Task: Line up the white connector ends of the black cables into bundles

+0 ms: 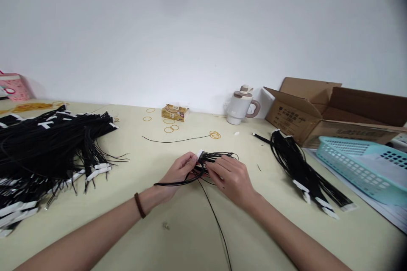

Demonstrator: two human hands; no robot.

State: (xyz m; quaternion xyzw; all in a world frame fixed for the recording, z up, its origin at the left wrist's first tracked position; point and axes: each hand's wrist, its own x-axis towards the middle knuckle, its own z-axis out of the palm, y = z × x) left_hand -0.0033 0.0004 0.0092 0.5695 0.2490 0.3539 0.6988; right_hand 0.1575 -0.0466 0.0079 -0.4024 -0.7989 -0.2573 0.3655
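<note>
Between my two hands, over the middle of the table, is a black wire harness (216,157) with a white connector (199,154) at its upper left end. My left hand (179,172) pinches it by that connector, and a loop of the wires hangs below the fingers. My right hand (231,178) has its fingers bent and closed on the wires right of the connector; the fingertips are partly hidden. One loose black wire (216,216) trails from the bundle toward the table's near edge.
A big pile of black harnesses (47,148) covers the left side. To the right lie more harnesses (297,165), a teal basket (352,169) and an open cardboard box (292,114). Farther back are a tumbler (238,108), a small gold box (174,112) and rubber bands (215,134).
</note>
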